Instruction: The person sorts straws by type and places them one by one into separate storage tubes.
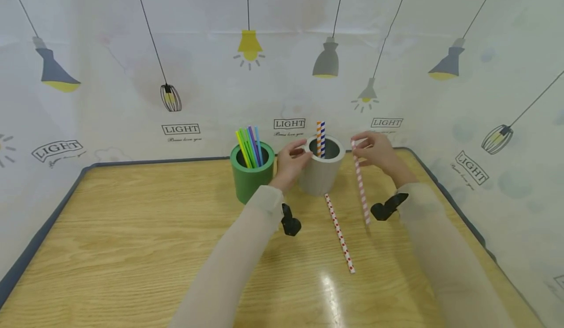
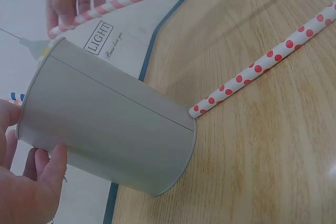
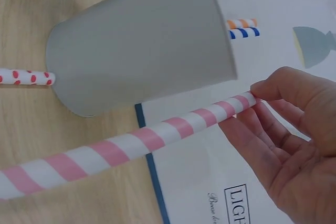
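Note:
At the rim of a grey cup (image 1: 318, 177), my left hand (image 1: 291, 164) has its thumb and fingers on either side of the wall. Inside the cup stand two striped paper straws (image 1: 320, 139), one orange and white, one blue and white. To the right of it, my right hand (image 1: 378, 152) pinches a pink-and-white striped paper straw (image 3: 147, 140) by its top end. This straw slants down beside the cup, its lower end close over the table. A white paper straw with red dots (image 1: 340, 233) lies on the wood, one end right at the cup's base.
Left of the grey cup is a green cup (image 1: 253, 183) holding several yellow, green, purple and blue straws (image 1: 249, 147). The wooden table (image 1: 132, 230) ends at a dark blue edge against a white wall (image 1: 211, 83) printed with lamps.

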Available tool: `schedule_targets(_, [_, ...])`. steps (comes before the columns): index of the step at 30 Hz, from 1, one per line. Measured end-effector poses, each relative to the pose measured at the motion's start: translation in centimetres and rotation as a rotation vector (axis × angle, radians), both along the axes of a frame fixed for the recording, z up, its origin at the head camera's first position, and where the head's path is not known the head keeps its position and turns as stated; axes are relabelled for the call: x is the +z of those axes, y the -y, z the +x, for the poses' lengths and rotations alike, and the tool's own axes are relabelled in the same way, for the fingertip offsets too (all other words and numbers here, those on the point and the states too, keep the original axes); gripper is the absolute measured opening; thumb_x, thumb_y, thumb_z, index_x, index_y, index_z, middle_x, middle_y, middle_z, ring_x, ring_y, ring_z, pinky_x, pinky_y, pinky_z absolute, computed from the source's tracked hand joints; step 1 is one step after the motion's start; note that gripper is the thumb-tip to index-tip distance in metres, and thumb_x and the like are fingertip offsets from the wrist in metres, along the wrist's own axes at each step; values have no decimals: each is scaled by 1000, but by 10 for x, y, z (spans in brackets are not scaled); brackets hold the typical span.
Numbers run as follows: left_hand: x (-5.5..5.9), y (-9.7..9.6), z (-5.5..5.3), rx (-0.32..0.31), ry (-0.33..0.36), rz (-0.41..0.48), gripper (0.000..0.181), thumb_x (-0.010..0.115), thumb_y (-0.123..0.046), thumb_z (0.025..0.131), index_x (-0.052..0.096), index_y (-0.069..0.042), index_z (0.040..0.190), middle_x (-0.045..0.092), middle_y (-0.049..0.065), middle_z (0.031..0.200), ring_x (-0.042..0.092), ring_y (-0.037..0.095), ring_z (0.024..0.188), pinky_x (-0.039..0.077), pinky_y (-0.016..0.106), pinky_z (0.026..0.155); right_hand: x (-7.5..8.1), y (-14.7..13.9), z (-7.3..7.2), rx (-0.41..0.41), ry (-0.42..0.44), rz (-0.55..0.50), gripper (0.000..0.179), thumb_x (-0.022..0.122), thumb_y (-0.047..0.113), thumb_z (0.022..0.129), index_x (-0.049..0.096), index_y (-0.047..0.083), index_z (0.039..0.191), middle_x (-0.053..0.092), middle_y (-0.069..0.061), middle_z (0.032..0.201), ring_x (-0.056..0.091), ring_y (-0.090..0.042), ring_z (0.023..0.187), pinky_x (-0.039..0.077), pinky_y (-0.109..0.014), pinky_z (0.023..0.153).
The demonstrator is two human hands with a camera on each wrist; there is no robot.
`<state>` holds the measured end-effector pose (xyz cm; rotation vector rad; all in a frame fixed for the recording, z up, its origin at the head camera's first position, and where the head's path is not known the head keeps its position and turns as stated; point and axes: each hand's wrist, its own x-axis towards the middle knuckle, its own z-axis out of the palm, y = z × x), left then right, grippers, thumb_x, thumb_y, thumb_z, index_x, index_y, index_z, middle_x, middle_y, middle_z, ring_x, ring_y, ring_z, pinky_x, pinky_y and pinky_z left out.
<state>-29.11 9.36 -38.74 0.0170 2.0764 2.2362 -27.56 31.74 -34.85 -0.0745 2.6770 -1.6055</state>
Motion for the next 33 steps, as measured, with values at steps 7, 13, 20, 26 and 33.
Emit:
schedule_targets(7, [-1,-1,-1,-2,7,4,39,66,-6,83,60,-10,121,53,11,113,54,21,102,52,27,81,21,5,-1,6,-43,15,41,60,3,87,47,-6,125,51,-19,96,59,-12,72,57,-38,68])
schedule_targets(13, [-1,-1,0,-6,10,6,38,66,-7,83,60,-12,120,53,11,113,54,21,103,52,27,81,39,10,-4,-5,-92,59,38,60,3,87,50,-2,123,52,-17,96,58,-14,75,57,-35,66])
schedule_targets(20, [-1,0,-2,-6,-2,20,39,66,-6,82,60,-11,120,53,12,113,54,22,102,53,28,79,57,17,-11,15,-173,53,35,60,1,85,53,-3,119,52,-13,89,60,-18,75,57,-33,61])
schedule_targets(26, [-1,0,-2,-8,1,15,39,66,-7,83,60,-11,121,53,12,114,54,22,104,53,27,80,73,24,-17,10,-189,83,35,61,4,86,53,0,120,52,-13,92,58,-23,82,57,-31,63])
schedule_targets(33, [-4,0,-2,-14,7,13,39,66,-7,83,59,-12,122,52,12,115,53,22,104,52,27,80,87,33,-21,3,-241,70,38,62,6,86,51,1,122,53,-10,92,59,-17,81,57,-27,63])
